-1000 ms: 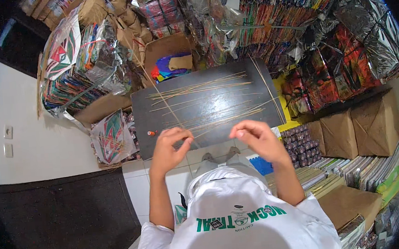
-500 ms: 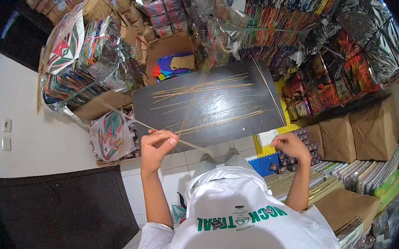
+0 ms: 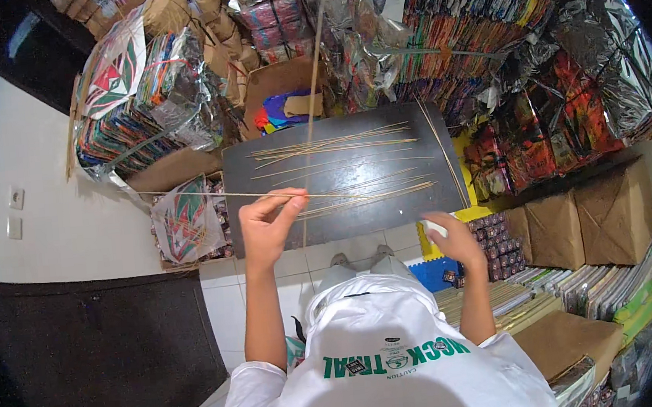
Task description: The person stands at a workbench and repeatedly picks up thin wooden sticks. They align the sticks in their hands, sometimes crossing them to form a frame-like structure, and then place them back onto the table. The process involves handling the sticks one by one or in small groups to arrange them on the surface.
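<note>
My left hand (image 3: 267, 227) is closed, pinching a thin bamboo stick (image 3: 203, 194) that runs level to both sides over the table. A second, blurred stick (image 3: 314, 74) stretches lengthwise and crosses at the fingertips; whether it is gripped too I cannot tell. Bent at the wrist, my right hand (image 3: 459, 240) hovers by the table's front right corner, thumb and fingers apart. White shows between them, seemingly a sheet behind. Several loose thin sticks (image 3: 337, 147) lie in rows on the dark table (image 3: 259, 232), with more along its right edge.
A box (image 3: 222, 251) with a printed kite-like sheet stands left of the table. Behind it is a cardboard box (image 3: 259, 82) of colourful material. Bundled stacks (image 3: 474, 46) rise along the back, and brown wrapped parcels (image 3: 610, 212) stand at right.
My left hand has moved slightly right and up, and its stick has swung from slanting to nearly level. The right hand has shifted left toward the table corner, its thumb and fingers apart.
</note>
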A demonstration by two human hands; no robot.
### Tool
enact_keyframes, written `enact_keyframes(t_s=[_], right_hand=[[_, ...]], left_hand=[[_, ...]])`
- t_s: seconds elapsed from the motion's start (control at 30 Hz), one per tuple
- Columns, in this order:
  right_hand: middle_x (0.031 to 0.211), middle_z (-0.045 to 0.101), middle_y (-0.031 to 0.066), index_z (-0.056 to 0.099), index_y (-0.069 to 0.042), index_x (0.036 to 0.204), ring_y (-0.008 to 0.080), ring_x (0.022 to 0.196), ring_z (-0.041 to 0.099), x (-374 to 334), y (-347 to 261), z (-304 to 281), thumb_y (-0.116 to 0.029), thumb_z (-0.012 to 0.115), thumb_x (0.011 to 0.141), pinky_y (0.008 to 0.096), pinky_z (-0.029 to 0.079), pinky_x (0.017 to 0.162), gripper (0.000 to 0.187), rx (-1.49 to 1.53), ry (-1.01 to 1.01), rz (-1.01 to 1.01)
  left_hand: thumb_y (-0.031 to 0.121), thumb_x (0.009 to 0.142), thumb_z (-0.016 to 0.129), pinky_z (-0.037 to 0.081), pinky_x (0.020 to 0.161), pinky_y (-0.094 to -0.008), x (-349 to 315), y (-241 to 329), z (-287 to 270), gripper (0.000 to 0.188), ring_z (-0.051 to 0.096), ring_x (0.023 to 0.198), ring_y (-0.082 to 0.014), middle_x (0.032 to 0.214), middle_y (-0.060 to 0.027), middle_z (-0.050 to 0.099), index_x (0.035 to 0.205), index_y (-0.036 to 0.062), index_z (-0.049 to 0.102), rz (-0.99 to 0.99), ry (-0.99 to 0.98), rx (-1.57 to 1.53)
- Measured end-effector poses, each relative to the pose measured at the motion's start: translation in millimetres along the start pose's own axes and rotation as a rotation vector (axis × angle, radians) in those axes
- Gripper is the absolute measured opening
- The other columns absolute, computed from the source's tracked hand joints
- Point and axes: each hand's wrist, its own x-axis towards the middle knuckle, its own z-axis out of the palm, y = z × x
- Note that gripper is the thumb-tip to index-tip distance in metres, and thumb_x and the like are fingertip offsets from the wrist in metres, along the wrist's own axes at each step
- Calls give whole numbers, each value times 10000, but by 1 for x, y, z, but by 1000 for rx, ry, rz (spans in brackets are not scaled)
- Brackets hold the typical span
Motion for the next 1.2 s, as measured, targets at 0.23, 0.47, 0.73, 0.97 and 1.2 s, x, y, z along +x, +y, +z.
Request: enact_keyframes(t_s=[0.23, 0.47, 0.73, 0.97, 1.2], right_hand=[[1160, 647, 84, 551, -45, 1327, 185, 1100, 590, 29, -144, 46, -142, 526, 988, 331, 442, 975, 354, 658, 59, -349], [912, 609, 8, 631, -20, 1084, 65, 784, 489, 12, -173, 34, -141, 497, 1007, 238, 421, 722, 197, 663, -161, -183], [607, 436, -104, 681, -48, 1023, -7, 530, 324, 29, -165, 17, -171, 537, 1004, 203, 248, 472, 190, 974, -167, -42], [894, 651, -17, 676, -6, 981, 39, 785, 540, 14, -126, -36, -140, 551, 991, 215, 432, 697, 184, 610, -8, -190], [824, 645, -15, 676, 3, 944, 64, 788, 562, -6, -55, -87, -115, 554, 979, 232, 457, 717, 174, 480, 452, 56]], left_hand=[[-2, 843, 707, 529, 829, -312, 1, 1, 40, 85, 694, 909, -201, 978, -149, 744, 907, -34, 755, 51, -170, -64], [28, 797, 734, 504, 837, -324, -2, 0, 41, 70, 692, 895, -193, 932, -106, 750, 860, 4, 755, 191, -43, 388], [96, 789, 696, 431, 896, -390, -30, -28, 48, 90, 660, 896, -248, 906, -42, 725, 865, 55, 722, 289, -248, 492], [86, 705, 687, 433, 867, -363, -18, -14, -6, 46, 636, 802, -237, 775, -44, 687, 743, 63, 674, 216, -294, 700], [90, 708, 707, 458, 759, -315, -31, -13, -56, 97, 594, 751, -157, 729, -58, 653, 734, -1, 685, -128, -410, 160]])
